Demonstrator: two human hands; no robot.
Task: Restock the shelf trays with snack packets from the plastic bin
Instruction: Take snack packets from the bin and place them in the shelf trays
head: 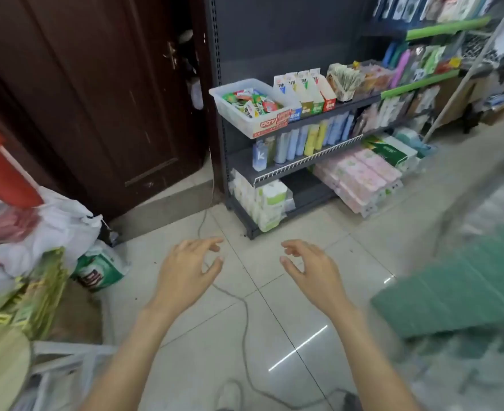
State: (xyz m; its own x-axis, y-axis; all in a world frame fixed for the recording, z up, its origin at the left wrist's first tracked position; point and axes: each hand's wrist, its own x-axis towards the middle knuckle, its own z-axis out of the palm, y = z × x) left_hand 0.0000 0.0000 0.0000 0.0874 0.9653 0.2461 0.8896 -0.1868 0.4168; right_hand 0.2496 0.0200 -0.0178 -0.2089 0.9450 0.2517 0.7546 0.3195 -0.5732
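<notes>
Left hand grip: spread, fingers loosely curled, holding nothing. Right hand grip: same, spread and loosely curled, nothing in it. Both hover side by side, apart, over the tiled floor, palms down, forearms reaching in from the bottom edge. A grey cable runs across the floor under them.

Plastic bin sits on the left end of the upper shelf of the dark rack, well apart from both hands, overhanging the shelf's front edge. Snack packets (green, red, white) piled loosely inside it. Just right of the bin on the same shelf: a row of cardboard display trays, then a clear box of packets.

Lower shelf holds upright pastel packs. Bottom level and the floor beside it: tissue packs. Dark wooden door left of the rack. White plastic bags at the floor's left edge.
</notes>
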